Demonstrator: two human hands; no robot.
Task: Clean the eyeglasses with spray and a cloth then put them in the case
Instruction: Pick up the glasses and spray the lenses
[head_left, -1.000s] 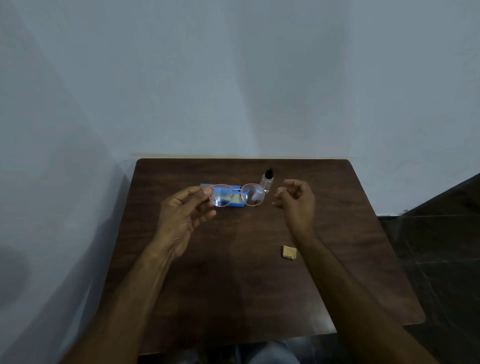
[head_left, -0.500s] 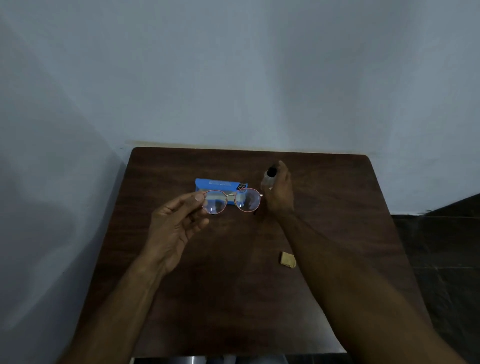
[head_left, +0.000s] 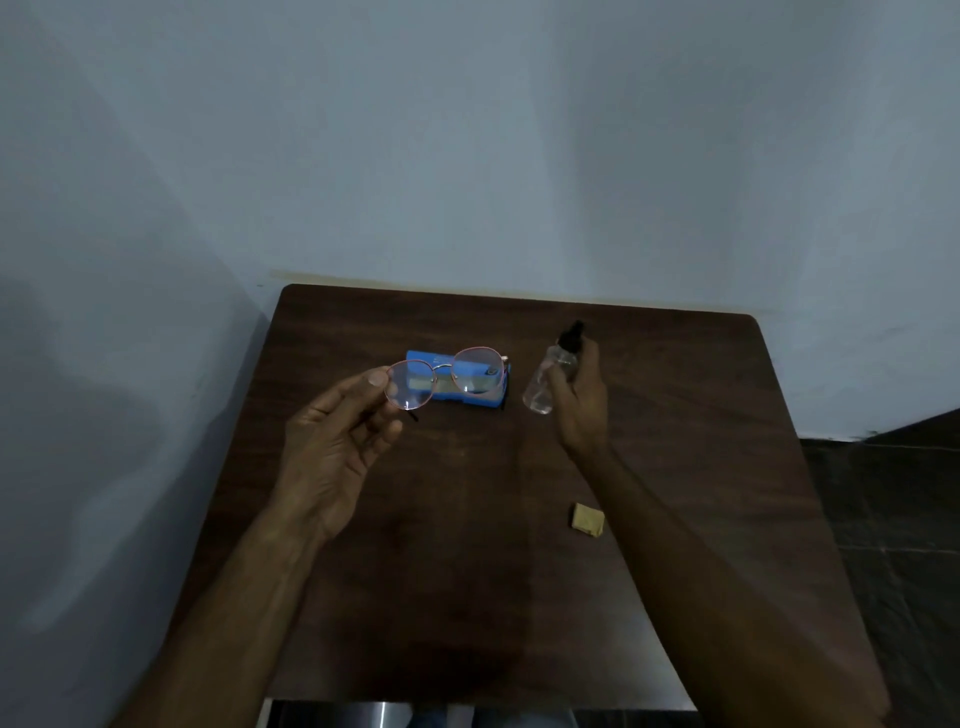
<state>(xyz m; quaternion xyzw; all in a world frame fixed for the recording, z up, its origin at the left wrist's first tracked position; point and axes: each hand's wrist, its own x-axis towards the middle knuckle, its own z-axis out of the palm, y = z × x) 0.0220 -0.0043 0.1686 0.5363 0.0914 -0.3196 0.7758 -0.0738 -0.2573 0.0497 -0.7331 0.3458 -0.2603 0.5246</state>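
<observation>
My left hand (head_left: 337, 441) pinches the left rim of the round, pink-framed eyeglasses (head_left: 447, 376) and holds them up above the table, lenses facing me. Behind them on the table lies the blue case (head_left: 422, 359), partly hidden by the lenses. To the right, my right hand (head_left: 582, 405) grips a small clear spray bottle (head_left: 545, 382) with a black nozzle, lifted and tilted, its nozzle pointing away toward the wall. A small folded yellowish cloth (head_left: 588, 517) lies on the table near my right forearm.
The dark brown wooden table (head_left: 467, 571) stands in a corner, with pale walls behind and to the left. A dark floor (head_left: 893, 519) lies past the table's right edge.
My right hand reached to the spray bottle, closed on it and lifted it off the table. The left hand kept the eyeglasses raised, shifting only slightly.
</observation>
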